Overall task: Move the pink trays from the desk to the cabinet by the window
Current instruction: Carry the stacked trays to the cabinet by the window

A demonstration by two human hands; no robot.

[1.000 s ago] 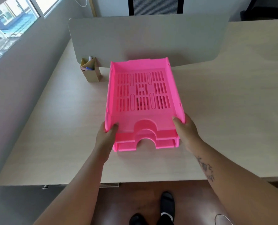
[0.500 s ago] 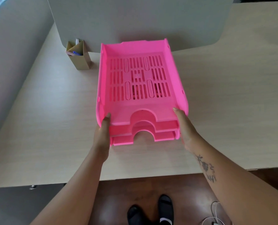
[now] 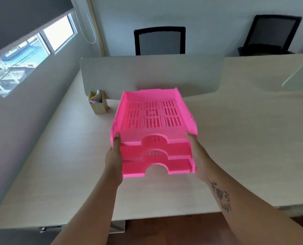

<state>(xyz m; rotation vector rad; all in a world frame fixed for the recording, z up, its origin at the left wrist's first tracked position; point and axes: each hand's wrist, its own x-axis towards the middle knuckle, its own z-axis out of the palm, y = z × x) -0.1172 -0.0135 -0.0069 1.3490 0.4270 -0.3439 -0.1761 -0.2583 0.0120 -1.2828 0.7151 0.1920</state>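
A stack of three pink trays (image 3: 153, 121) with slotted floors is held above the pale wooden desk (image 3: 235, 147), its front end tilted up toward me. My left hand (image 3: 113, 161) grips the stack's left side, thumb on the top tray's rim. My right hand (image 3: 199, 156) clamps the right side the same way. The front cut-outs of all three trays face me.
A cardboard pen holder (image 3: 98, 103) stands left of the trays by the grey desk divider (image 3: 152, 75). A window (image 3: 23, 53) is in the wall at the left. Two black office chairs (image 3: 159, 41) stand behind the divider. The desk's front edge is near my arms.
The tray stack has come up off the desk in both hands and tilted, showing all three fronts. My view has lifted, bringing the window and chairs into sight.
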